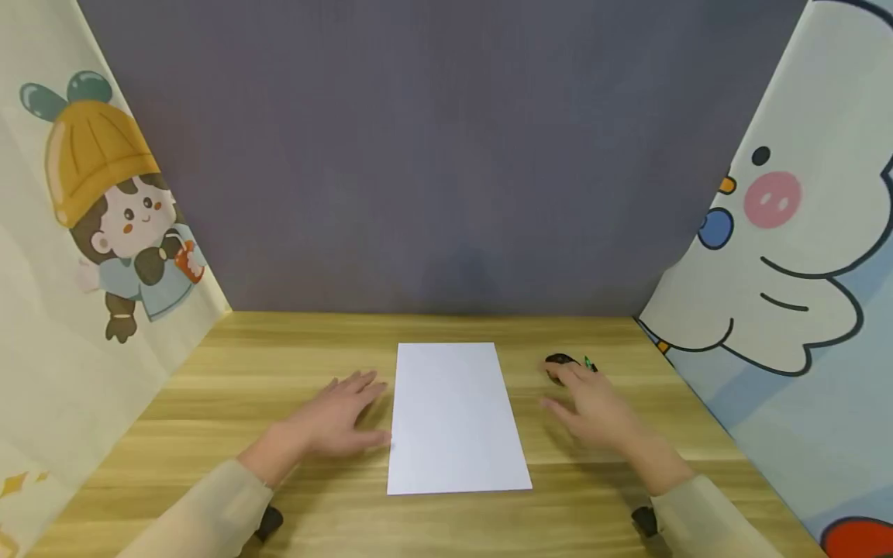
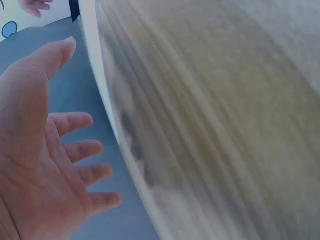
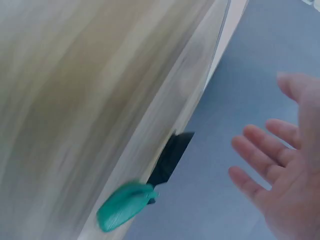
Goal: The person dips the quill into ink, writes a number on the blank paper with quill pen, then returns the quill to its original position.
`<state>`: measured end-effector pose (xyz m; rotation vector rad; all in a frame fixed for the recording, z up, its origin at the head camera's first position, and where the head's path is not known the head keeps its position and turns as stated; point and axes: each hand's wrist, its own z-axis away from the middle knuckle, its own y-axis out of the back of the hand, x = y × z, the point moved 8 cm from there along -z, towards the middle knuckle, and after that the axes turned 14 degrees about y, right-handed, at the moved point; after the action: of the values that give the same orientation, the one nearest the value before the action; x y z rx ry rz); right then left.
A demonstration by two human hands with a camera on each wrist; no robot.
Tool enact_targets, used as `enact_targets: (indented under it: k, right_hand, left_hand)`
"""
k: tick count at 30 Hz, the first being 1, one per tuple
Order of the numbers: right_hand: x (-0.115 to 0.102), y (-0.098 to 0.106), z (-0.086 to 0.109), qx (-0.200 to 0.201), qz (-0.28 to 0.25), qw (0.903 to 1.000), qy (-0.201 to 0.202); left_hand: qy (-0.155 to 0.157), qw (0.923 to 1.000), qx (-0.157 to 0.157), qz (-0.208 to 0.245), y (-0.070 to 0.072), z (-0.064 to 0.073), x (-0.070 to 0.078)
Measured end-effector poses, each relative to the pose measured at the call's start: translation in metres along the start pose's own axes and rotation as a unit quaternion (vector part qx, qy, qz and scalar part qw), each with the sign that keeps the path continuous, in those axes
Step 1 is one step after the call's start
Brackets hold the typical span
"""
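A blank white sheet of paper (image 1: 456, 418) lies flat on the wooden table. Just left of it is my left hand (image 1: 342, 418), fingers spread and thumb close to the paper's left edge; whether they touch is unclear. In the left wrist view the left hand (image 2: 45, 165) holds nothing. To the right of the sheet, my right hand (image 1: 593, 407) hovers by a small black object (image 1: 560, 359), fingers loosely extended and partly covering it. The right wrist view shows a black piece (image 3: 172, 155) and a green rounded piece (image 3: 125, 206), apart from the right hand (image 3: 280, 175); their kind is unclear.
The wooden table (image 1: 314, 341) meets a dark grey panel (image 1: 446, 155) at its back edge. Side walls with cartoon prints, a child in a yellow hat (image 1: 105, 155) and a white figure (image 1: 823, 256), flank it left and right.
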<state>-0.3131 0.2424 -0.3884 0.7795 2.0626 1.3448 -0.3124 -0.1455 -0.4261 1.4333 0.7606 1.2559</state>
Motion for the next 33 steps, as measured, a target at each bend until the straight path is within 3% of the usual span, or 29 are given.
enact_targets:
  k: [5,11,20,28,33]
  right_hand:
    - [0.016,0.016,0.004,0.027,-0.015,0.9995,-0.01]
    - [0.046,0.026,0.02,0.014,-0.028,0.9977,-0.061]
    - [0.077,0.033,0.043,0.006,-0.042,0.9943,-0.098]
    - [0.117,0.028,0.057,0.007,-0.075,0.9929,-0.092]
    - [0.137,0.018,0.058,-0.013,-0.111,0.9896,-0.089]
  left_hand:
    - [0.0,0.9989,-0.042,0.02,-0.007,-0.004,0.0]
    - [0.002,0.9978,-0.063,0.019,-0.013,-0.007,0.003]
    - [0.01,0.9965,-0.081,0.015,-0.019,-0.008,0.002]
    - [0.019,0.9963,-0.081,0.021,-0.02,-0.012,0.004]
    - [0.023,0.9963,-0.078,0.029,-0.02,-0.014,0.003]
